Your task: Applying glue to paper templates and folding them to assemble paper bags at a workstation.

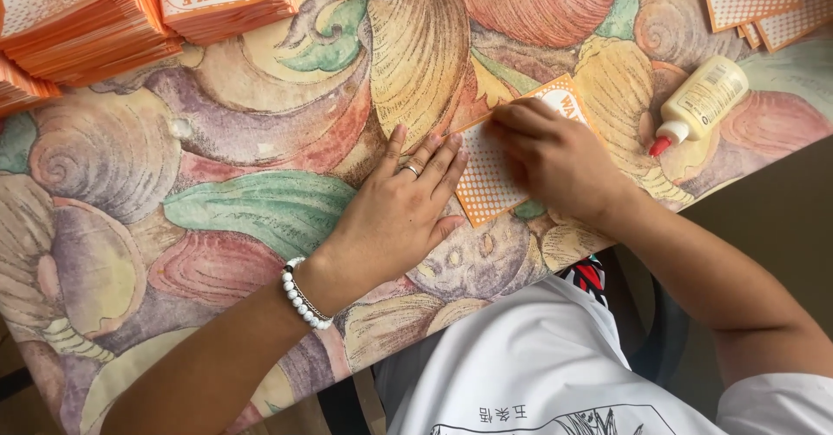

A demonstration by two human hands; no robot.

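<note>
In the head view, a pale glue bottle (701, 102) with a red tip lies on its side near the table's right edge; its contents cannot be told. The left hand (401, 209) lies flat, fingers spread, tips pressing the left side of an orange-and-white paper sleeve (491, 183). The right hand (555, 162) presses the sleeve with bent fingers. The sleeve lies near the table's (217, 192) front edge. Stacks of sleeves (87, 19) line the far side, with open cloth between.

Table (217, 140) covered in pastel shell-pattern cloth; brown floor (781, 201) at right; soft even daylight.
</note>
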